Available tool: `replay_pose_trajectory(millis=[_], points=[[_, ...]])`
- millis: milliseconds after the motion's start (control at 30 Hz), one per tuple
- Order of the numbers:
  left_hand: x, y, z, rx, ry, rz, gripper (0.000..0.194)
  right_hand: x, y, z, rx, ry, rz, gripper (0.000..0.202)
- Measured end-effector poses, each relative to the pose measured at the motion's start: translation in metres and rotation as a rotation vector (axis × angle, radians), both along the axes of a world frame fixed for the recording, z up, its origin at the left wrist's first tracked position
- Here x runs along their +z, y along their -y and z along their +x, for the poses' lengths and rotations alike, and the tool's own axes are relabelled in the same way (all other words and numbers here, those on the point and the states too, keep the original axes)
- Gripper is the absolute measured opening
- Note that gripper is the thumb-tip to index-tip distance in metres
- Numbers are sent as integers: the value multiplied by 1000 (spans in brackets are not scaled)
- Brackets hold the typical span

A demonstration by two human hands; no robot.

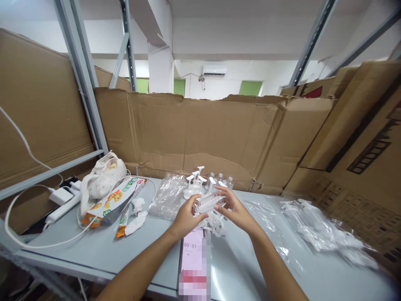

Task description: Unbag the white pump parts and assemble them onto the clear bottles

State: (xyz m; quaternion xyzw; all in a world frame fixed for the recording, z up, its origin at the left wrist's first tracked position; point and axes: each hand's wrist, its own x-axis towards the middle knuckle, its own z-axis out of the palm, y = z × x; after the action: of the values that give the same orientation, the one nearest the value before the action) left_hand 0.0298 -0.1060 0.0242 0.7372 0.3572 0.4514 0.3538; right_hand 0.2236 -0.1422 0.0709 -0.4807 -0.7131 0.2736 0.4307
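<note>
A clear ribbed plastic container (209, 203) lies sideways between my two hands above the middle of the table. My left hand (190, 211) grips its left end, thumb below and fingers behind. At the right end, my right hand (230, 205) holds it with curled fingers and thumb. Just below lies a pile of small white plastic parts (214, 225), partly hidden by the container and hands. Behind them stand several white pump heads (196, 184) and several small clear bottles (230, 182).
A phone (191, 255) showing a timer lies in front. Clear plastic bags (169, 196) are at left; bagged white parts (316, 221) lie right. An orange-and-white food box (115, 198), crumpled tissue (137, 223), cloth bag (108, 175) and white cables occupy the left. Cardboard (200, 129) walls the back.
</note>
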Motion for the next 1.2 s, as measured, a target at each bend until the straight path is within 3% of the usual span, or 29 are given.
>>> replay_pose_trajectory(millis=[100,200,333,433,500,600,667,767,933,1100,1200], points=[[0,-3,-3,99,50,53,46,8,9,-2,-127,313,218,47],[0,-3,-4,52,98,71,24,8,14,-16,-56,503,289,44],[-1,3,-1,-69,116,67,20,1,16,-37,26,527,296,39],[-1,7,0,-110,157,101,28,3,14,-31,-92,487,366,34],[1,8,-2,-111,152,125,32,7,8,-11,-261,433,392,34],[2,7,-4,-66,87,198,26,9,-9,31,-629,377,324,41],[2,6,-5,-50,41,241,24,5,-23,55,-730,390,172,42],[3,7,-5,-46,-38,283,22,-8,-37,70,-706,430,23,35],[4,7,-7,-33,-120,327,21,-24,-40,60,-694,458,-5,29],[3,5,-9,-21,-146,343,23,-29,-31,59,-699,473,-49,33],[4,5,-9,-18,-154,345,23,-33,-11,67,-695,489,-97,30]])
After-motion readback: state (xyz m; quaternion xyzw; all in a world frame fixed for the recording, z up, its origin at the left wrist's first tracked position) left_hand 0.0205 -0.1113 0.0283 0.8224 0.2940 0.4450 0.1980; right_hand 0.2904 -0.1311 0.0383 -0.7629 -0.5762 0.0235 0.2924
